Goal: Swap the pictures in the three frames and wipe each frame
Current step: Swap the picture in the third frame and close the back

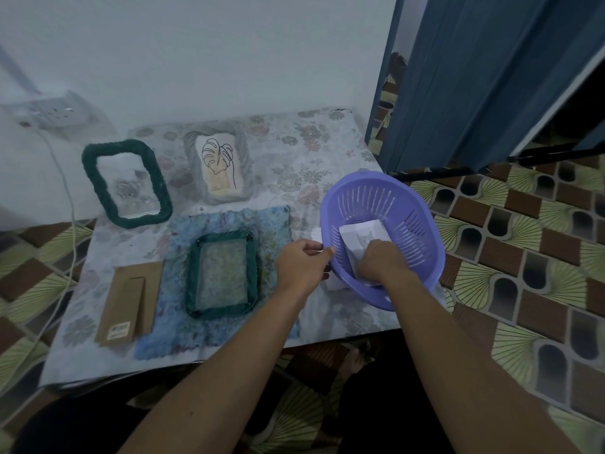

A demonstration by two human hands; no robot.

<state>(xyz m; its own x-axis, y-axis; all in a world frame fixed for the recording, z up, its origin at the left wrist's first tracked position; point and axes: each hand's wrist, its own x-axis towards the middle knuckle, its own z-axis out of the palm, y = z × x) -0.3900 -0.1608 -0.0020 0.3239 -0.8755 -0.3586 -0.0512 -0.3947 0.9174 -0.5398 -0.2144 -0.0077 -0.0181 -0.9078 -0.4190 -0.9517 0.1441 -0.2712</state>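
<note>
Left hand (301, 263): narrow grip, pinching the near-left rim of the purple basket (422, 217) at the right of the table (294, 152). Right hand (381, 260): inside the basket, on the white pictures (360, 235); cannot tell whether it grasps them. Teal frame (252, 273) lies on the blue cloth (229, 221), near centre. Dark green frame (88, 165) far left. Grey frame (245, 158), holding a leaf drawing, far centre. Cardboard backing (131, 299) near left.
</note>
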